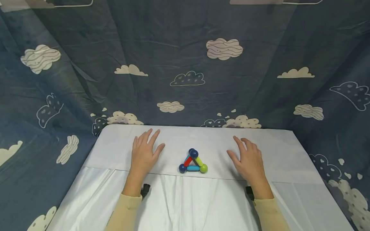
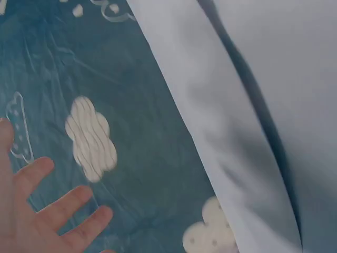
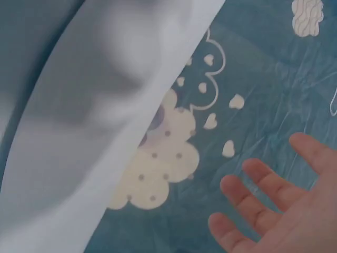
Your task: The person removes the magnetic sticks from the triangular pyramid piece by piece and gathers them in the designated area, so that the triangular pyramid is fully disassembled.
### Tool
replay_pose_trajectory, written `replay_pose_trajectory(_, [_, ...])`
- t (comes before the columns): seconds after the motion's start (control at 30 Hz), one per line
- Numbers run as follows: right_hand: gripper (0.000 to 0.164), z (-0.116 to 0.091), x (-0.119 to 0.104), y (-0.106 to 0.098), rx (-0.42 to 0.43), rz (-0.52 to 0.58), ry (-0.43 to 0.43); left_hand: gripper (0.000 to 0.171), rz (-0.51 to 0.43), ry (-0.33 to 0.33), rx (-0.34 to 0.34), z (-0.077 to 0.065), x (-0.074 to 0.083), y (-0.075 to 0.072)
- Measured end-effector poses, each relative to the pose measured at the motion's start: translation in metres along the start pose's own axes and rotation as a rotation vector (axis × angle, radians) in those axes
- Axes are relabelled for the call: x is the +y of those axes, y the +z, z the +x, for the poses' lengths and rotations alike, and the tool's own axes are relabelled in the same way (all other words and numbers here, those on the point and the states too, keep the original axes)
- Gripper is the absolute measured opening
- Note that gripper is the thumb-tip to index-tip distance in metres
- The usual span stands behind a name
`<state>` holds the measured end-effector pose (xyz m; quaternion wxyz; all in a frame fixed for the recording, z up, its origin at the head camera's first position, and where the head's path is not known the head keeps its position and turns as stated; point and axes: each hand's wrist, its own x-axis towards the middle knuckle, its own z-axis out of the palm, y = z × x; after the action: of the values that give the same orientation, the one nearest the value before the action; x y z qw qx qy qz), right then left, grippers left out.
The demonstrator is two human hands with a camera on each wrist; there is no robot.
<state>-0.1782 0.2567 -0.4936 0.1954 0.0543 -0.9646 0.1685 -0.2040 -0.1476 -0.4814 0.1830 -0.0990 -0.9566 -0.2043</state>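
A small frame of magnetic rods and balls [image 1: 193, 168] sits on the white table in the head view, between the two hands. It has dark blue balls, a lime green ball [image 1: 203, 168], and red, light blue and lime rods. Left of it is my left hand [image 1: 143, 155], fingers spread and holding nothing. My right hand [image 1: 248, 159] is to its right, fingers apart with nothing in them. Both wrist views show the hands, the left [image 2: 55, 211] and the right [image 3: 284, 200], with loosely extended fingers; the magnetic frame is outside those views.
A white cloth covers the table [image 1: 115, 138], with a seam across it. Dark blue fabric [image 1: 179, 29] printed with clouds hangs behind and along both sides. A small black device [image 1: 145, 190] is strapped at the left wrist, another [image 1: 249, 193] at the right.
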Motion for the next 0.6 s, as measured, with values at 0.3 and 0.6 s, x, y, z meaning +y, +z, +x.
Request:
replay_pose_trajectory(0.3, [0.061,-0.001,-0.024,0.008,-0.048,0.163,0.021,0.053,-0.345,0.030,0.017,-0.003,0.034,0.013])
replay_pose_trajectory(0.6, [0.057,-0.003,-0.051,0.016,-0.337,0.743,0.298,0.043,-0.635,-0.025,-0.193,-0.006,0.054,0.034])
